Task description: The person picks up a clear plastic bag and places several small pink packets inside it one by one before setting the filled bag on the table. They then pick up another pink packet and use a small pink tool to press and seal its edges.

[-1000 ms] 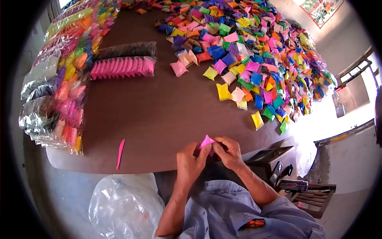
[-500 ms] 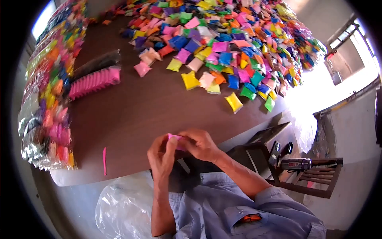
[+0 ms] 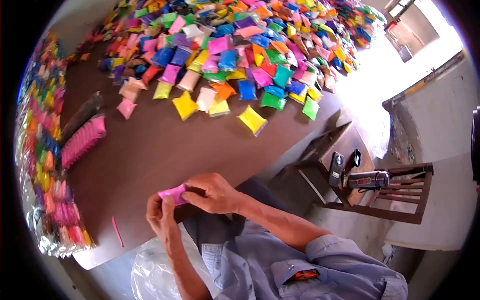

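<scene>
A small pink-purple packet (image 3: 173, 194) is held between my two hands, just above the table's near edge. My left hand (image 3: 162, 215) pinches its left end, thumb in front. At its right end, my right hand (image 3: 212, 194) grips with thumb and fingertips. A slim pink plastic tool (image 3: 117, 231) lies on the table to the left of my hands. Farther left is a row of pink packets (image 3: 85, 141) packed side by side, with a dark clear wrapper (image 3: 82, 116) behind it.
A large heap of colourful packets (image 3: 240, 50) covers the back of the brown table (image 3: 150, 145). Bagged packets (image 3: 47, 165) line the left edge. At right, a wooden chair (image 3: 345, 145) holds a thermos flask (image 3: 367, 180) and a phone-like device (image 3: 336, 169). Clear plastic (image 3: 160, 270) hangs below the table edge.
The view has turned, so the table contents appear shifted left. My hands have shifted left and down in view, and more of the pink packet shows between them.
</scene>
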### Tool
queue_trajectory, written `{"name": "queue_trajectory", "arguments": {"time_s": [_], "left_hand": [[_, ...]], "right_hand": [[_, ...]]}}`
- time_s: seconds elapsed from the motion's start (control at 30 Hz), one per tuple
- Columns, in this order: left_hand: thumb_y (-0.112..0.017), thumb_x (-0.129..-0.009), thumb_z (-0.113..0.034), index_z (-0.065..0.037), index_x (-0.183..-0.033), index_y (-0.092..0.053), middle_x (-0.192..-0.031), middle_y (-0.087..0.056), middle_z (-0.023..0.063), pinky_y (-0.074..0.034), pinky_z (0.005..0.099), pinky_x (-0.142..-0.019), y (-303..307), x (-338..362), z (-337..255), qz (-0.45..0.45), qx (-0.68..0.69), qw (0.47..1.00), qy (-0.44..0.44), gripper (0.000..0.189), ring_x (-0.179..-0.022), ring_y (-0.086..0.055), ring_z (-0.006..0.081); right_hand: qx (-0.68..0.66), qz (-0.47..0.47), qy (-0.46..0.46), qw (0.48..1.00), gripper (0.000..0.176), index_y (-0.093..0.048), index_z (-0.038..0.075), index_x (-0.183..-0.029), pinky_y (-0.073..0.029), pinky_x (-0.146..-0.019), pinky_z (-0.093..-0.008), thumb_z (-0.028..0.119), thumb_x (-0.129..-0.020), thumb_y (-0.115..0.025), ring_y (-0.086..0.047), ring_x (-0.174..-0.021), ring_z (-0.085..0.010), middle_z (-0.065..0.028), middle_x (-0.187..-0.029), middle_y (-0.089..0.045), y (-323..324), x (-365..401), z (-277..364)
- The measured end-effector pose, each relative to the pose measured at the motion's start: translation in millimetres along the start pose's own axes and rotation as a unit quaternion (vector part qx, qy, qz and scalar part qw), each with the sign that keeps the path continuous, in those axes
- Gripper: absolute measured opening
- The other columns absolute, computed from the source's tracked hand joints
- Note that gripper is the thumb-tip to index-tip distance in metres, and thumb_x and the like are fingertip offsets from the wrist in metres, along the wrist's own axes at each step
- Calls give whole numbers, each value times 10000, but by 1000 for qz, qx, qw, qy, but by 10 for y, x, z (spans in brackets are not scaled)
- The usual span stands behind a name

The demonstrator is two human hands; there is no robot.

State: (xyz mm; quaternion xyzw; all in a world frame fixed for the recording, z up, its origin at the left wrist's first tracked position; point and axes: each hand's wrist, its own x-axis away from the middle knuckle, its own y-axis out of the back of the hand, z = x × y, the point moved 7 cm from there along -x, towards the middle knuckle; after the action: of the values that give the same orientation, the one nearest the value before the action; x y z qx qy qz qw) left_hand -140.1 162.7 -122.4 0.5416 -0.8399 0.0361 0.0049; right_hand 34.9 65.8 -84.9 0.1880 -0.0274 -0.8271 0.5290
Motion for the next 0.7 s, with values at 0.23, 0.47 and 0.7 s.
{"name": "queue_trajectory", "arguments": {"time_s": [0.23, 0.47, 0.7], "left_hand": [[-787, -980, -256, 19, -1204, -707, -1081, -683, 59, -502, 292, -903, -108, -101, -220, 108, -49, 992, 34, 363, -985, -621, 137], [-779, -997, -292, -36, -1019, -680, -932, -628, 1, -456, 274, -780, 25, -88, -131, 35, -134, 990, -23, 275, -859, -555, 99], [-745, -1017, -363, -35, -1128, -698, -1016, -669, 27, -500, 300, -859, -102, -166, -186, 124, -153, 980, -3, 349, -936, -605, 132]], "right_hand": [[-34, 33, 6, 999, 140, -684, 9, -986, -500, -665, -472, 138, -946, -719, -655, -773, -412, -191, -848, -660, -30, 5, -72], [-46, 31, -23, 998, 180, -699, 21, -1043, -515, -663, -456, 193, -992, -688, -652, -748, -360, -170, -859, -654, -75, -7, -40], [-35, -35, 19, 999, 147, -701, 4, -1063, -536, -709, -490, 42, -922, -721, -682, -829, -412, -193, -917, -701, -80, 7, -73]]}}
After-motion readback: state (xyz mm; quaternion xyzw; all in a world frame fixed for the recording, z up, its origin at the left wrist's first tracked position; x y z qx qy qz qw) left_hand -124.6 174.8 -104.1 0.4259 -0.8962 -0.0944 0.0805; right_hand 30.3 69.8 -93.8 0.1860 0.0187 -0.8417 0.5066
